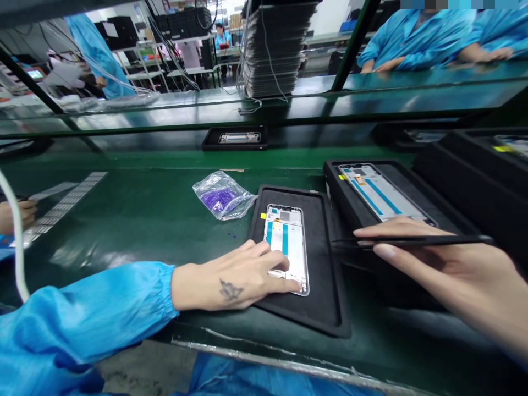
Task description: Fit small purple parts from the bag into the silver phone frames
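**Two hands at a phone frame on a green bench**

At the far left edge, another person's hand [14,214] rests by a strip of small grey labels [68,201] that runs along the green bench [136,220]. A white cable [16,242] curves up past it.

Further right, the left hand [237,278], coming out of a blue sleeve [91,319], lies flat and open. Its palm sits on the bench and on the near left corner of a black tray [325,275], and its fingers [280,267] press on the lower end of a phone frame [286,247]. The frame lies face up in the middle of that tray, long side pointing away from the person, with blue strips on its white inner surface and a small yellow tab at its top left corner.

Just beyond the tray's far left corner lies a small clear bag [223,193] with purple bits inside; a few blue specks dot the bench near it.

To the right, the right hand [457,275] pinches a thin black tool [412,240] between thumb and forefinger. The tool lies level, its tip pointing left over the tray's right edge, near the frame but apart from it.

Behind that hand a second black tray [350,203] holds another phone frame [381,193], tilted. Further back, a third tray [235,138] with a frame sits across the bench. A tall stack of dark trays [272,49] stands on the shelf behind, and people in blue coats work at the top right.
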`<action>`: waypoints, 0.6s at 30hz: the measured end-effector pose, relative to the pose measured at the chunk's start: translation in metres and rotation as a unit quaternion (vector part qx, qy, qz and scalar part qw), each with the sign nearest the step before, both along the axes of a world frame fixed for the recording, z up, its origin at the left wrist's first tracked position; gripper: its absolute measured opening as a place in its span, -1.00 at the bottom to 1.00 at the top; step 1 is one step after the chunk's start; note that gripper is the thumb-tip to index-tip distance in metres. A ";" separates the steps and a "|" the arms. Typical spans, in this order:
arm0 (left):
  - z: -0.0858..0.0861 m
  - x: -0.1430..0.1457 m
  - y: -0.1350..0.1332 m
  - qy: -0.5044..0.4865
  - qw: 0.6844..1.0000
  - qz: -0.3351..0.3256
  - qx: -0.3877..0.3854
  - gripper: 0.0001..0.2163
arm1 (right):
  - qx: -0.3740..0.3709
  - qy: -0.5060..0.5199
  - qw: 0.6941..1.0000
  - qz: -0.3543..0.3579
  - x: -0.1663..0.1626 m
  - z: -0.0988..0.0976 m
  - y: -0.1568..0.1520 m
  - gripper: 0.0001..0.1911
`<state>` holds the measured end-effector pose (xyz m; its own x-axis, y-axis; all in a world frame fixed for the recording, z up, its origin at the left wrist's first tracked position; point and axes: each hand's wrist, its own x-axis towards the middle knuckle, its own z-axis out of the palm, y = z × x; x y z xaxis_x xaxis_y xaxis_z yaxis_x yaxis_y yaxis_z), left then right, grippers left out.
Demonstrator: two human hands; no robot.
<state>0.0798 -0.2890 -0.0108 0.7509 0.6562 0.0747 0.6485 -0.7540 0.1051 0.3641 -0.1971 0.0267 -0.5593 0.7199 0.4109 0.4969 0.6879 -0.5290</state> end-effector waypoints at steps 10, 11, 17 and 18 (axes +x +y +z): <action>-0.024 0.014 -0.013 0.046 0.985 0.006 0.169 -0.88 | 0.017 0.086 0.996 -0.018 0.012 -0.019 0.006 -0.79; -0.024 0.013 -0.005 0.067 0.983 0.017 0.169 -0.89 | 0.010 0.095 0.995 -0.027 0.013 -0.021 0.006 -0.78; -0.006 -0.002 0.066 0.156 0.979 0.082 0.106 -0.83 | -0.039 0.139 0.988 -0.051 0.012 -0.018 0.003 -0.71; -0.002 -0.005 0.078 0.158 0.978 0.088 0.099 -0.80 | -0.046 0.139 0.988 -0.051 0.011 -0.015 0.002 -0.75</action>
<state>0.0745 -0.2108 -0.0131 0.6337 0.7736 -0.0038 0.7465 -0.6128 -0.2592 0.3749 -0.1956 0.0121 -0.3566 0.8086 0.4679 0.3877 0.5838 -0.7134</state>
